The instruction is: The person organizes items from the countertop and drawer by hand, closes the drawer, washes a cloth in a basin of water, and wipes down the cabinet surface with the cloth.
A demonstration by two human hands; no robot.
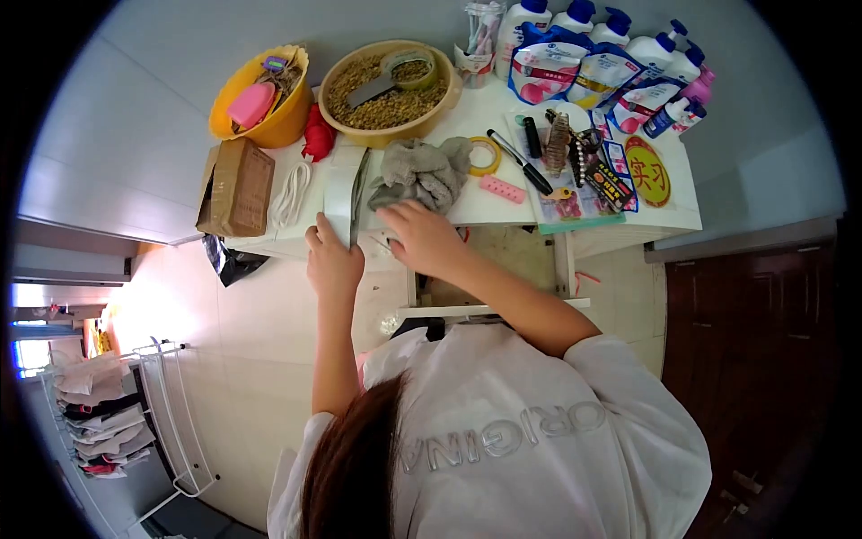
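Just now the left fingers (321, 235) sit bent at the near end of the pale, glossy strip (342, 193), touching it; whether they grip it or only rest there, I cannot tell. The strip lies on the white surface (492, 214), running away from these fingers. The right fingers (395, 216) are loosely open, with nothing visibly held, at the near edge of the crumpled grey towel (422, 171); whether they touch it is hard to tell.

To the left of the left fingers lie the white cord (289, 193) and, past it, the brown box (244, 187). Farther off from them are the red bundle (318, 135) and the yellow basin (283, 133), with a pink case (251, 105) inside. The tub (386, 136) of grains (359, 103) stands beyond both sets of fingers, with a grey scoop (371, 91) and a small bowl (415, 83) in it.

Right of the right fingers, past the towel, are the yellow tape (496, 162), the pink piece (502, 189) and the black pen (530, 171). Well beyond these stand bottles (651, 51) and pouches (546, 67). An open drawer (516, 260) sits below and to the right of the right fingers
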